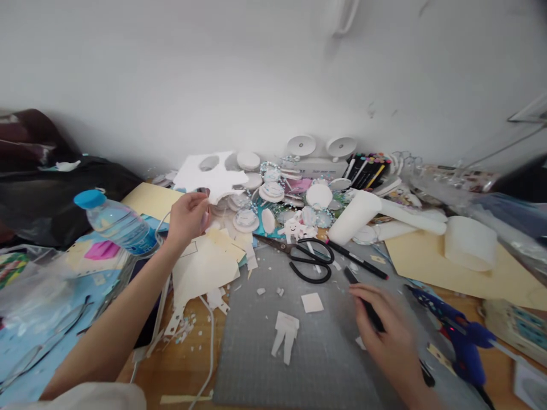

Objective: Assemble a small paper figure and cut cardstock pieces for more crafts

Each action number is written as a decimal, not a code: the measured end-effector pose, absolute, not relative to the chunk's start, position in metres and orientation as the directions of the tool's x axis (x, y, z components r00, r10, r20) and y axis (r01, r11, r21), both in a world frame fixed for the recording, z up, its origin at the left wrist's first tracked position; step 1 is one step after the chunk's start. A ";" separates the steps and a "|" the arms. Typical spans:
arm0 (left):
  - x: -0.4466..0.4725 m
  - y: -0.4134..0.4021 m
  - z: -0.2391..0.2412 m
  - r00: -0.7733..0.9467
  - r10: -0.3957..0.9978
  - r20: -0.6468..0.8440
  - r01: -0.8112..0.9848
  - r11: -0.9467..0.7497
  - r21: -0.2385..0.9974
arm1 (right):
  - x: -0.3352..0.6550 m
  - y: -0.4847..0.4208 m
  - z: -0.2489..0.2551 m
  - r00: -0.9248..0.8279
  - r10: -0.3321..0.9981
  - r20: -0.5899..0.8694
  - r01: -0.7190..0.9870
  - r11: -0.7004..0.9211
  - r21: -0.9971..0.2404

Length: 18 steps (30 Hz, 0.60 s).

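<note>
My left hand (188, 216) reaches to the heap at the back. Its fingers are pinched beside a pinkish, see-through thing (206, 217) at the edge of a white sheet with round holes (219, 177); what they hold is unclear. Low on the right, my right hand (384, 330), slightly blurred, is closed round a slim black pen-like tool (372, 315) above the grey cutting mat (248, 370). On the mat lie a small white paper square (312, 303) and a white trouser-shaped paper cutout (285, 336). Black-handled scissors (311, 260) and a black marker (359, 259) lie behind them.
A water bottle (117, 222) leans at left, near a phone (147, 324) with a white cable. At right are a blue glue gun (459, 336), a power strip (517, 327) and a white roll (470, 243). White discs (318, 196) and boxed markers (368, 171) crowd the wall.
</note>
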<state>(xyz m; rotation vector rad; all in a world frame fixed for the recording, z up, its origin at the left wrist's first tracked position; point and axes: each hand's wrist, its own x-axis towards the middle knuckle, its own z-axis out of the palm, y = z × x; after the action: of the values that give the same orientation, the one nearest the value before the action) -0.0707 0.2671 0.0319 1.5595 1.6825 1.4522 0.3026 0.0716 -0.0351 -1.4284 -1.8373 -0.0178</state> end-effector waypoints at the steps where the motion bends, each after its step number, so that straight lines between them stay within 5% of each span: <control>1: -0.071 0.265 0.032 -0.254 0.900 0.354 0.506 -0.189 0.842 | 0.304 0.070 -0.036 -0.055 0.812 0.580 0.824 0.365 -0.433; 6: -0.061 0.218 0.028 -0.070 0.847 0.527 0.706 -0.331 0.626 | 0.308 0.060 -0.038 -0.034 0.809 0.587 0.820 0.358 -0.447; 8: -0.056 0.195 0.018 0.187 0.802 0.567 0.829 -0.438 0.347 | 0.304 0.057 -0.040 -0.033 0.814 0.580 0.812 0.360 -0.460; 10: -0.054 0.182 0.002 0.410 0.791 0.454 0.814 -0.542 0.209 | 0.298 0.055 -0.042 -0.051 0.818 0.573 0.798 0.378 -0.469; 18: -0.053 0.194 -0.031 0.483 0.824 0.295 0.808 -0.549 0.212 | 0.273 0.042 -0.042 -0.180 0.811 0.557 0.721 0.494 -0.487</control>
<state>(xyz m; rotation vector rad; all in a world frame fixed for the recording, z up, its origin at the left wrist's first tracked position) -0.0528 0.1935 -0.0314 2.6667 1.4689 0.5690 0.2732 0.0423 -0.0417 -1.2645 -1.9374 0.1427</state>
